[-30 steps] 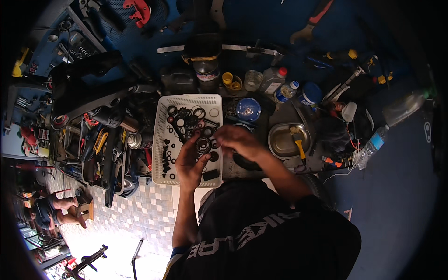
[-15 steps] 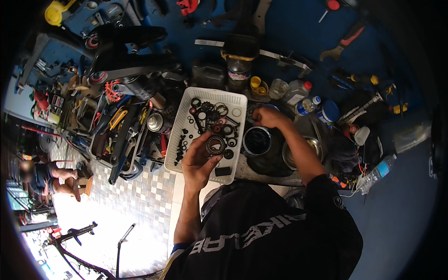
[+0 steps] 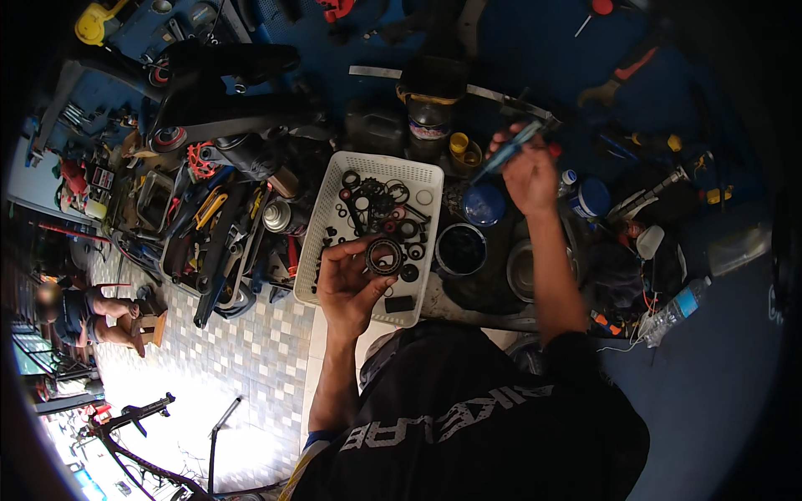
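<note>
My left hand is pinching a round black bearing between thumb and fingertips, held right over the near end of the white plastic basket (which is full of black rings, seals and small parts). My right hand is up further back, fingers closed around a thin blue-handled tool that tilts toward the basket. Just right of the basket there's a dark round tub with a blue lid behind it. The surface is cluttered: a tray of hand tools off to my left, a clear plastic bottle to my right.
</note>
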